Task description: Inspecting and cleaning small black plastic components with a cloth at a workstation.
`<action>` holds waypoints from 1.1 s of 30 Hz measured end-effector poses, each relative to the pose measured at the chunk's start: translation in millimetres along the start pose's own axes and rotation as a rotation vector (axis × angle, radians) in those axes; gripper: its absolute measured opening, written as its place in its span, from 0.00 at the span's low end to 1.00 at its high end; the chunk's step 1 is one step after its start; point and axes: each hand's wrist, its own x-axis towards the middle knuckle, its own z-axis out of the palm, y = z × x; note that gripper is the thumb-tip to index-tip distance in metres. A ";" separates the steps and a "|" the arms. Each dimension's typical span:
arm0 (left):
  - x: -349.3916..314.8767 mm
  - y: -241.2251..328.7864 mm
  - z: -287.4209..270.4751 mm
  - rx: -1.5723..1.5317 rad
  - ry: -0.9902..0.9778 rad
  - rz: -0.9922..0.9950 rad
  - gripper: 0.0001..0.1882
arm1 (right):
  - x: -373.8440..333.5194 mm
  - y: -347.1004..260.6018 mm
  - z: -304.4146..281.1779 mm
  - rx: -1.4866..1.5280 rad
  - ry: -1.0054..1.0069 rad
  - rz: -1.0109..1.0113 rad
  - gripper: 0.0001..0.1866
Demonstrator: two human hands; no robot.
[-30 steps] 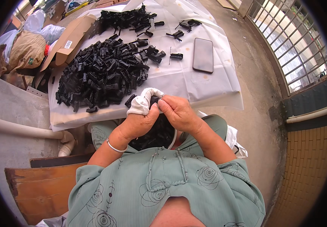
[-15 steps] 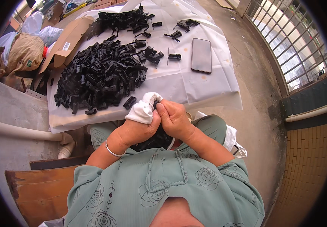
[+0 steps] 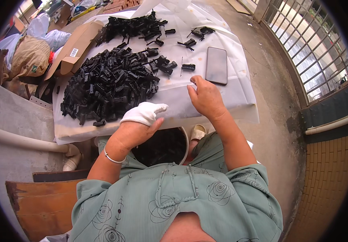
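My left hand, its fingers covered by a white cloth glove, is at the table's front edge beside a large heap of small black plastic parts. Its index finger points right and the thumb stands apart; what lies under the palm is hidden. My right hand is bare and raised over the white sheet, fingers bent, with a gap between thumb and index finger and nothing visible there. Just beyond it lies a single black part with a thin rod. Below my hands, between my legs, a round bucket holds dark pieces.
A phone lies right of my right hand on the white sheet. Another black heap and several loose parts are farther back. An opened cardboard box and bags flank the table's left. A barred window is at right.
My hands were together over the bucket and have separated. The right moved forward and right over the sheet; the left shifted slightly left. A loose black part by the left hand is out of sight.
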 end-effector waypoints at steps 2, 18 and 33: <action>7.5 2.1 -1.2 -0.160 0.073 -0.116 0.16 | 23.0 7.1 1.0 -0.236 -0.004 0.075 0.10; 23.2 -2.1 9.3 -0.235 0.200 0.116 0.24 | -2.6 -33.9 -14.3 0.074 -0.358 -0.264 0.14; -3.7 22.8 18.7 -1.240 0.175 -0.348 0.11 | -38.2 -61.2 -4.6 0.307 0.122 -0.381 0.11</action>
